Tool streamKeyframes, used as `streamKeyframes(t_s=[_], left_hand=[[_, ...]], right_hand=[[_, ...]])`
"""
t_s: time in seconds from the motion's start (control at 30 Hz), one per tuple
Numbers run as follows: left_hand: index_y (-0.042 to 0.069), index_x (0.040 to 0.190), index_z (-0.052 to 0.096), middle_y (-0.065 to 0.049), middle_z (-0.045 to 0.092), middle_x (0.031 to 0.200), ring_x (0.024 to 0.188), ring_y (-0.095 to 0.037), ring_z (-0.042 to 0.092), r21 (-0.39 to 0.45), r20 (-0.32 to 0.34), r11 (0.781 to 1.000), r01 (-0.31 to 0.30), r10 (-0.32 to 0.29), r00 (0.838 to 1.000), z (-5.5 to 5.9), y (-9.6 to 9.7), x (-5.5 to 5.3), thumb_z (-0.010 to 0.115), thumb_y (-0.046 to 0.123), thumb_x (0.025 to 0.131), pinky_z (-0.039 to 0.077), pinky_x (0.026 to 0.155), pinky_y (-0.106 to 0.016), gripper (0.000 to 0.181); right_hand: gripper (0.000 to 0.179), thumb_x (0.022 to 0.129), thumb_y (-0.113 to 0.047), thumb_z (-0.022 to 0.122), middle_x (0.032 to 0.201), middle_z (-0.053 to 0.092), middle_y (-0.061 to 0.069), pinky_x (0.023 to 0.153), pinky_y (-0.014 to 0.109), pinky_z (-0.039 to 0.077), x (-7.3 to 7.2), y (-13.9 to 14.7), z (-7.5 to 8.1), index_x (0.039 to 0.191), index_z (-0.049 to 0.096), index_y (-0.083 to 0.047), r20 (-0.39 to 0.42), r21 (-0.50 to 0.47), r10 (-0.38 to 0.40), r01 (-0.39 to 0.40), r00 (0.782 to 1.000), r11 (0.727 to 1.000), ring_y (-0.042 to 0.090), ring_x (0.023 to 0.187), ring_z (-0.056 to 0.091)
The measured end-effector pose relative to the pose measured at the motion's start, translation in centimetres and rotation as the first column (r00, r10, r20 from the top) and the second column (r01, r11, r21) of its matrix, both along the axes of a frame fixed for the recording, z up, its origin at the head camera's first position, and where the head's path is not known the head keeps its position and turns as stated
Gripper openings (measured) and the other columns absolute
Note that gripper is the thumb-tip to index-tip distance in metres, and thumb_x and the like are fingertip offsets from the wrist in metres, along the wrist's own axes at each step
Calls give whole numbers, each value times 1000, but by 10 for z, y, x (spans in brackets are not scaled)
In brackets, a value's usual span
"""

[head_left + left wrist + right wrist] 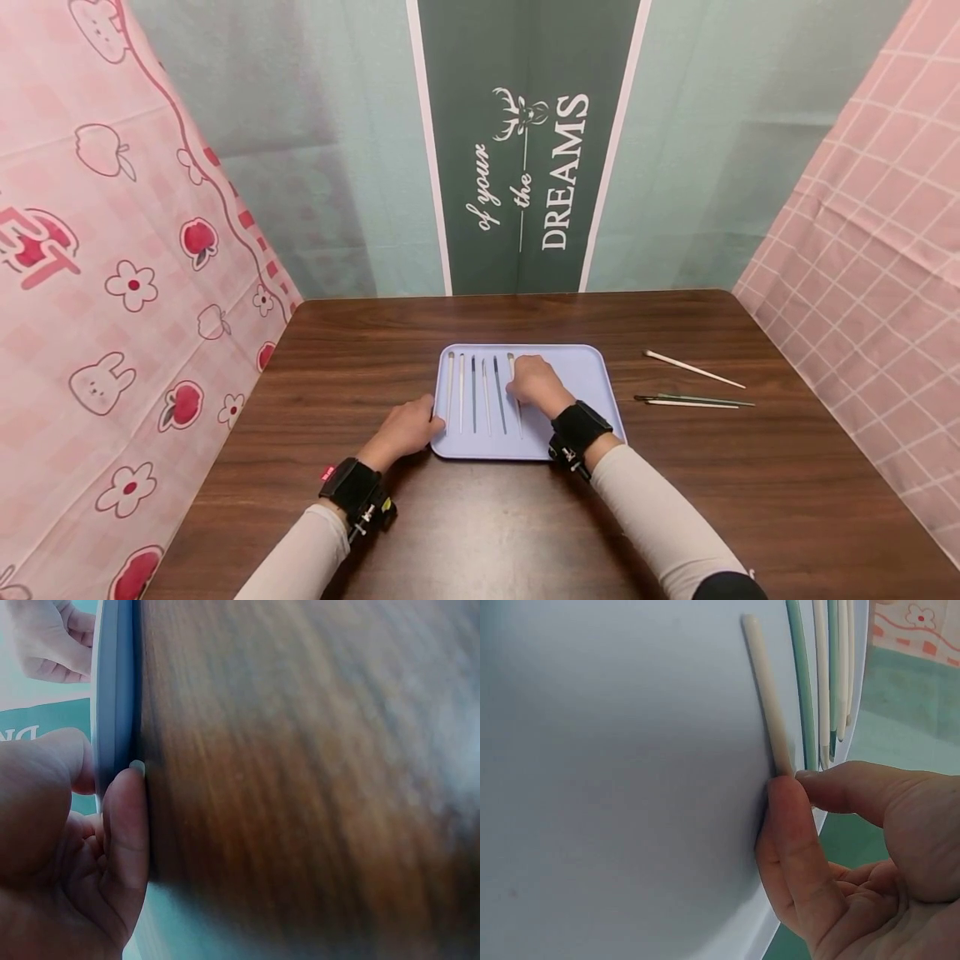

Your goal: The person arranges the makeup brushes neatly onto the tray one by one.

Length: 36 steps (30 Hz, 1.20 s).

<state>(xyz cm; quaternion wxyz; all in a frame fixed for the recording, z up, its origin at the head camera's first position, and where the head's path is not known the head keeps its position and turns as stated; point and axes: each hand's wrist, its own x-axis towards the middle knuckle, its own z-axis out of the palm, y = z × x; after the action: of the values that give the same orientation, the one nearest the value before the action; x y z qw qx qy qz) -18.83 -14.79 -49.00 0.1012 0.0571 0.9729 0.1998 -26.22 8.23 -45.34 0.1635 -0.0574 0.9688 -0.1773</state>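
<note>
A light purple tray [573, 379] lies on the table. My left hand [407, 427] holds its left rim near the front corner; in the left wrist view the thumb and a finger [126, 810] take the tray's edge [116, 682] between them. Over the tray, my right hand [537, 385] pinches a pale-handled makeup brush [763, 686] between thumb and finger. That brush lies along the tray, its middle hidden by the fingers. To its left runs a row of several slim brushes, among them a blue-green one [500, 400] and a white one [487, 400], bristles toward the far side.
Right of the tray, a white brush [693, 367] lies slantwise on the brown table [360, 358]. Below it, a few more brushes [697, 402], dark green and white, lie close together. Patterned cloths [337, 167] hang behind and at both sides.
</note>
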Motion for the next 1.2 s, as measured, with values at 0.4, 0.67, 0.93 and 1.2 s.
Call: streamKeyframes(t_s=[0.4, 0.67, 0.93, 1.2], left_hand=[[4, 102, 58, -6, 55, 80, 71, -23, 52, 6, -9, 1000, 0, 0, 1000, 0, -1, 1, 61, 22, 92, 45, 68, -38, 21], [4, 97, 57, -6, 54, 77, 69, -22, 50, 14, -34, 1000, 28, -28, 999, 1, -1, 3, 60, 20, 91, 44, 65, -37, 17], [5, 97, 56, -5, 53, 77, 69, -21, 50, 18, -16, 1000, 22, -22, 1000, 4, 0, 4, 60, 20, 92, 43, 65, -36, 16], [4, 99, 57, -5, 54, 77, 70, -21, 51, 11, -25, 1000, 28, -28, 999, 3, -1, 3, 60, 21, 92, 44, 66, -37, 18]], right_hand=[[32, 93, -24, 66, 95, 66, 15, 70, 38, 49, 3, 13, 12, 109, 63, 3, -100, 10, 43, -43, 994, 999, 26, 80, 59], [52, 90, -23, 68, 135, 58, 23, 104, 46, 44, 7, 29, 20, 134, 57, 3, -103, 27, 158, -156, 982, 987, 35, 126, 55], [61, 89, -24, 70, 142, 53, 24, 109, 49, 40, 14, 48, 24, 140, 52, 4, -87, 39, 183, -180, 979, 983, 38, 133, 50], [61, 89, -26, 69, 139, 54, 25, 105, 53, 42, 22, 71, 26, 140, 52, 3, -113, 69, 177, -170, 978, 983, 42, 129, 51]])
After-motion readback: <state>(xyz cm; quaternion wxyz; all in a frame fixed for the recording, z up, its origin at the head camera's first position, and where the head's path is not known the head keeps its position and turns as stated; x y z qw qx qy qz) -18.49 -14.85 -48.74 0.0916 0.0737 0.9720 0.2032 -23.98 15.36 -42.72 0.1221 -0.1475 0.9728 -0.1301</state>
